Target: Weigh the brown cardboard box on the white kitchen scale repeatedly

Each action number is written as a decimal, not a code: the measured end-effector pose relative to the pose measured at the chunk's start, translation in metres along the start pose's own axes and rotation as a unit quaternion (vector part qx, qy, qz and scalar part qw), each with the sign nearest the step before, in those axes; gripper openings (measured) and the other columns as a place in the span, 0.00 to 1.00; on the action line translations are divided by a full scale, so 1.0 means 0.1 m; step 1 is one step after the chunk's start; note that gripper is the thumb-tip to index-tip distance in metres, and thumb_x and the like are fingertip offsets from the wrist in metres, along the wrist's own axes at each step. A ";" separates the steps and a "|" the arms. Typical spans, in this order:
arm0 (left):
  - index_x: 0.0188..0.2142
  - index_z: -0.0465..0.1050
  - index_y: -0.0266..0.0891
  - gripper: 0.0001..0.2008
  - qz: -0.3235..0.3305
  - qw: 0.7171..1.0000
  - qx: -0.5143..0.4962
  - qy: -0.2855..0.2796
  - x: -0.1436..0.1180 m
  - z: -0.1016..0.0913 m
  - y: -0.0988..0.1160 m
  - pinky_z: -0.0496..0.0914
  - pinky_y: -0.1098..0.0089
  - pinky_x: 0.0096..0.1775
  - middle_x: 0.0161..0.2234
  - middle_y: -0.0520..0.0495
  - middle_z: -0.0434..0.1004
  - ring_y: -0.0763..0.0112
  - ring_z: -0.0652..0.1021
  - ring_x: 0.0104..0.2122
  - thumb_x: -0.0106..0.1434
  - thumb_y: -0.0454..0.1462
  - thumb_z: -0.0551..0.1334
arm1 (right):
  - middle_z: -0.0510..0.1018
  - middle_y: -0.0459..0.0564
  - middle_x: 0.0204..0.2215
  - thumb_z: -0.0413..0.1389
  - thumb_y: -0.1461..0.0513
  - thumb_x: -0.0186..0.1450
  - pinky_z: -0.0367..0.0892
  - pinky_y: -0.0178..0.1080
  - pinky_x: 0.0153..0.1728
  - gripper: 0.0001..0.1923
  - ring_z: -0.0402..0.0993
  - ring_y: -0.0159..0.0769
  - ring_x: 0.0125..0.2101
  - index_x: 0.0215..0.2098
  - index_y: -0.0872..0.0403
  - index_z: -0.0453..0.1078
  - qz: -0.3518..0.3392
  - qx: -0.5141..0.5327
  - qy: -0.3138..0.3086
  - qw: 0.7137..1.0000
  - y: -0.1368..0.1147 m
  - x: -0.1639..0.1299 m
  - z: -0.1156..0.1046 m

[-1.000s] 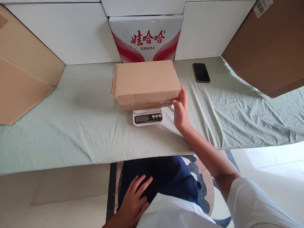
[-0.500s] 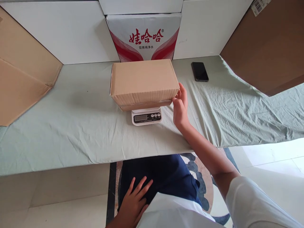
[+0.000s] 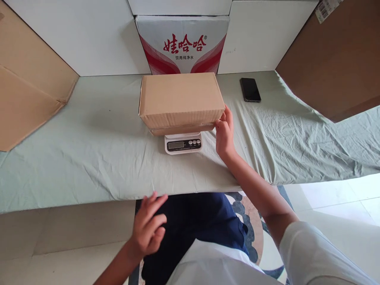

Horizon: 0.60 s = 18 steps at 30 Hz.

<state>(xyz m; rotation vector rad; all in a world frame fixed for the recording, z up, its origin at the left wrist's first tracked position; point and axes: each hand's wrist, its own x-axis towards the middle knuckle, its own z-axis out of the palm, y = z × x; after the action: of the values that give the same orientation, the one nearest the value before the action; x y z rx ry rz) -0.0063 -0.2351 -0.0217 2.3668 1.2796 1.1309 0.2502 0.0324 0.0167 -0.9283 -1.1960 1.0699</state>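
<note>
Box [image 3: 181, 99] is set on scale [image 3: 183, 143] at worktop [image 3: 89, 158] centre | right hand [image 3: 225, 132] is pressed against its right end, fingers loosely curled | left hand [image 3: 147, 228] is held open, empty, below worktop edge | phone [image 3: 250, 89] is lying right of box

The left hand [image 3: 147, 229] is the main thing that differs. A second ago it lies flat on the dark blue trousers [image 3: 190, 221], fingers spread across the thigh, and half a second ago it is there too. Now it is lifted off the lap and hangs in the air just below the near edge of the cloth-covered table [image 3: 89, 170], fingers loosely parted and pointing up toward that edge, touching nothing. More of the left forearm shows at the bottom of the view. The right hand [image 3: 225, 134] sits slightly higher against the right end of the cardboard box [image 3: 181, 99], fingertips closer to its near right corner.
</note>
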 end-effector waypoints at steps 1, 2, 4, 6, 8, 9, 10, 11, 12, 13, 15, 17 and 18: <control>0.42 0.76 0.42 0.12 -0.017 0.997 -0.016 0.074 0.20 -0.05 -0.09 0.47 0.53 0.75 0.70 0.46 0.67 0.57 0.61 0.74 0.72 0.38 0.53 | 0.63 0.45 0.70 0.51 0.47 0.66 0.65 0.65 0.66 0.29 0.61 0.52 0.70 0.64 0.37 0.57 -0.005 -0.003 -0.005 1.000 0.00 0.00 0.00; 0.47 0.76 0.44 0.13 -0.051 0.984 -0.051 0.161 0.42 -0.09 -0.19 0.49 0.49 0.75 0.70 0.48 0.68 0.55 0.61 0.73 0.72 0.39 0.54 | 0.64 0.45 0.69 0.51 0.46 0.66 0.66 0.64 0.66 0.30 0.62 0.51 0.68 0.65 0.37 0.57 -0.011 -0.008 -0.011 1.000 0.00 0.01 0.01; 0.56 0.75 0.49 0.17 -0.165 0.930 -0.158 0.286 0.91 -0.14 -0.39 0.55 0.47 0.73 0.68 0.50 0.71 0.57 0.63 0.73 0.73 0.41 0.53 | 0.66 0.46 0.68 0.50 0.46 0.66 0.67 0.61 0.65 0.29 0.64 0.51 0.67 0.64 0.38 0.58 -0.026 -0.021 -0.021 0.999 0.00 0.02 0.02; 0.61 0.73 0.50 0.22 -0.250 0.882 -0.274 0.291 1.37 -0.12 -0.56 0.57 0.52 0.73 0.69 0.49 0.70 0.58 0.65 0.72 0.74 0.47 0.51 | 0.68 0.46 0.66 0.50 0.46 0.65 0.67 0.59 0.65 0.27 0.64 0.50 0.65 0.62 0.39 0.61 -0.041 -0.028 -0.024 0.998 0.02 0.03 0.03; 0.64 0.69 0.53 0.26 -0.283 0.870 -0.324 0.241 1.75 -0.08 -0.70 0.56 0.56 0.74 0.70 0.51 0.67 0.61 0.60 0.74 0.74 0.54 0.47 | 0.71 0.46 0.63 0.50 0.47 0.65 0.67 0.57 0.65 0.24 0.65 0.49 0.64 0.58 0.40 0.63 -0.046 -0.030 -0.026 0.998 0.05 0.04 0.04; 0.65 0.69 0.53 0.29 -0.279 0.869 -0.347 0.216 1.90 -0.05 -0.75 0.57 0.56 0.73 0.71 0.51 0.66 0.61 0.59 0.74 0.73 0.56 0.45 | 0.72 0.46 0.61 0.51 0.47 0.65 0.67 0.57 0.64 0.23 0.66 0.49 0.62 0.57 0.40 0.64 -0.042 -0.030 -0.027 0.998 0.06 0.05 0.05; 0.65 0.69 0.52 0.31 -0.273 0.866 -0.363 0.208 2.02 -0.02 -0.79 0.57 0.55 0.73 0.71 0.50 0.66 0.60 0.59 0.74 0.73 0.58 0.44 | 0.73 0.47 0.59 0.51 0.47 0.64 0.67 0.56 0.63 0.22 0.68 0.48 0.60 0.55 0.41 0.64 -0.036 -0.032 -0.027 0.998 0.08 0.07 0.06; 0.65 0.69 0.51 0.32 -0.267 0.866 -0.368 0.209 2.13 0.01 -0.83 0.56 0.55 0.73 0.70 0.49 0.66 0.59 0.60 0.74 0.72 0.59 0.44 | 0.74 0.47 0.57 0.51 0.46 0.64 0.68 0.56 0.63 0.22 0.69 0.48 0.59 0.55 0.41 0.65 -0.030 -0.033 -0.024 0.999 0.09 0.10 0.07; 0.65 0.69 0.51 0.33 -0.259 0.867 -0.368 0.212 2.22 0.03 -0.87 0.56 0.55 0.73 0.70 0.49 0.67 0.59 0.60 0.74 0.72 0.60 0.44 | 0.74 0.47 0.55 0.51 0.46 0.64 0.69 0.56 0.62 0.22 0.69 0.48 0.57 0.54 0.42 0.65 -0.026 -0.033 -0.018 0.999 0.09 0.16 0.08; 0.65 0.68 0.51 0.33 -0.251 0.870 -0.363 0.220 2.32 0.04 -0.92 0.56 0.56 0.73 0.70 0.50 0.67 0.60 0.60 0.74 0.72 0.60 0.44 | 0.75 0.48 0.54 0.52 0.45 0.64 0.69 0.56 0.63 0.23 0.70 0.47 0.57 0.55 0.42 0.65 -0.025 -0.032 -0.012 0.999 0.09 0.23 0.10; 0.65 0.68 0.51 0.33 -0.235 0.877 -0.351 0.231 2.52 0.05 -1.08 0.55 0.58 0.73 0.69 0.51 0.68 0.62 0.59 0.74 0.72 0.61 0.44 | 0.74 0.48 0.54 0.52 0.43 0.64 0.68 0.56 0.64 0.26 0.69 0.48 0.57 0.56 0.43 0.64 -0.039 -0.031 -0.003 0.999 0.09 0.46 0.14; 0.66 0.67 0.50 0.34 -0.223 0.877 -0.348 0.246 2.75 0.07 -1.30 0.53 0.61 0.73 0.69 0.51 0.68 0.64 0.57 0.75 0.72 0.61 0.43 | 0.74 0.49 0.55 0.52 0.40 0.64 0.66 0.57 0.67 0.29 0.68 0.49 0.60 0.59 0.42 0.63 -0.065 -0.041 -0.012 0.997 0.11 0.77 0.21; 0.66 0.67 0.49 0.34 -0.219 0.874 -0.350 0.255 2.86 0.09 -1.43 0.53 0.63 0.73 0.69 0.50 0.68 0.65 0.56 0.75 0.73 0.61 0.43 | 0.73 0.49 0.56 0.51 0.39 0.64 0.64 0.58 0.68 0.31 0.67 0.49 0.62 0.60 0.42 0.62 -0.077 -0.051 -0.013 0.996 0.14 0.94 0.25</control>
<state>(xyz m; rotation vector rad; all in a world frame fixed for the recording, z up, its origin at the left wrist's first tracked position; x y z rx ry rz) 0.0043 0.0770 0.0487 1.2212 1.1679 1.7350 0.2271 0.1270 0.0310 -0.8861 -1.3316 0.9066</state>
